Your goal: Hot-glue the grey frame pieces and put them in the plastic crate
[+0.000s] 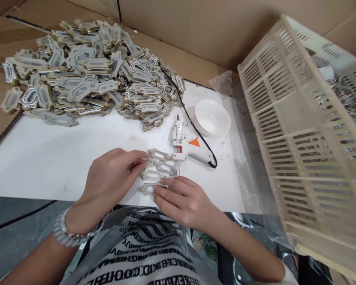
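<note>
Several grey, ornate frame-shaped pieces point(151, 175) with oval openings lie close together on the white board before me. My left hand point(111, 172) is at their left side, thumb and forefinger pinched at the edge of one piece. From the right, my right hand point(185, 198) rests with outstretched fingers on the nearest piece point(148, 189) and the one above it. Just beyond the group lies a white hot glue gun point(178, 136) with an orange trigger, its nozzle pointing away from me and its black cord trailing off.
A large heap of similar frame-shaped pieces point(86, 75) covers the back left. A white bowl point(213, 117) stands right of the glue gun. Along the right side, a tilted cream plastic crate point(287, 114) holds small shiny items. Cardboard point(190, 27) walls the back.
</note>
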